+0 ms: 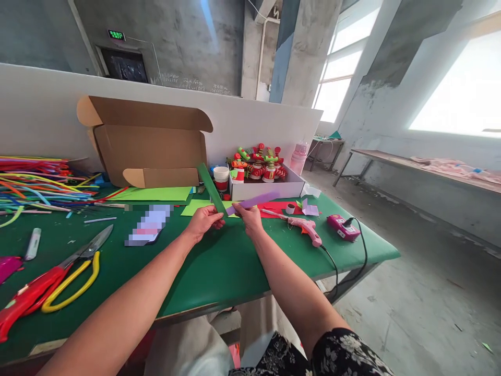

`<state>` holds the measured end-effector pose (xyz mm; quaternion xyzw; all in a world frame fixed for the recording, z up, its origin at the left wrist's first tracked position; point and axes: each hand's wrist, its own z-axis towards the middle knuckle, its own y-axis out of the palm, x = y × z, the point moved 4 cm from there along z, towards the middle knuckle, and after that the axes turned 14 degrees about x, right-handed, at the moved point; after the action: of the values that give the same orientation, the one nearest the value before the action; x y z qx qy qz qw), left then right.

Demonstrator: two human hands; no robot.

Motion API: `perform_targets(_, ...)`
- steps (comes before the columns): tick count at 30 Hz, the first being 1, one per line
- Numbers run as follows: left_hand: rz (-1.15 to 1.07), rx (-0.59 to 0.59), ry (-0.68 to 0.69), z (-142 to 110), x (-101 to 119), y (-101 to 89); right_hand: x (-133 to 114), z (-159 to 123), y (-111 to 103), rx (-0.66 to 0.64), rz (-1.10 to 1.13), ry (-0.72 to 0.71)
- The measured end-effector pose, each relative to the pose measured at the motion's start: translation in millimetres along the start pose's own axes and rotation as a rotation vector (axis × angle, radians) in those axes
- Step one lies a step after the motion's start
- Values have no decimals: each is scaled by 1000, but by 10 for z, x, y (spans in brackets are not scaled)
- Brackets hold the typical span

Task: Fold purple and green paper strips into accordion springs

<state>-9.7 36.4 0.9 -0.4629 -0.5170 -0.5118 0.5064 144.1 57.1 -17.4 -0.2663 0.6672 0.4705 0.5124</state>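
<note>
My left hand (206,222) pinches a green paper strip (212,189), which slants up and to the left. Between the fingers of my right hand (249,216) is a purple paper strip (259,199), pointing up to the right. The near ends of the two strips come close together; whether they touch I cannot tell. Both hands are above the green tabletop (203,277). To the right of my right hand lies a pink glue gun (307,227) with a black cord. Behind the hands are light green paper sheets (191,208) and red paper (282,207).
Pliers with red handles (43,287) and yellow-handled scissors (92,269) lie at left, near colourful pipe cleaners (47,183) and a phone (151,225). An open cardboard box (152,149), paper cups (221,176) and a white box of figures (266,189) stand behind. A purple power block (343,227) sits right.
</note>
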Motion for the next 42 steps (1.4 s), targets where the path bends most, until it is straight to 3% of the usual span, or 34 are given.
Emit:
perform_targets(19,8,24,10,105,91,-257,-359,409,-487,325,88,-196)
perform_targets(23,-8,17,22,113,97,-269,-441,378,-522,317,79,-286)
perform_targets(27,-51,47,25,155,121,-358,-496,398,-586,328,189,-256)
perform_targets(31,-225,55,23,159,187,-403,-388,376,-463,180,227,-56)
perform_targets(37,-293,-57,-50,13,191,-165,73,-120,99,-334,64,370)
perform_targets(39,-245,-78,-70,-18,166,-110,148,-241,188,-373,90,422)
perform_targets(42,-175,-83,-76,-18,138,-96,173,-282,193,-317,126,440)
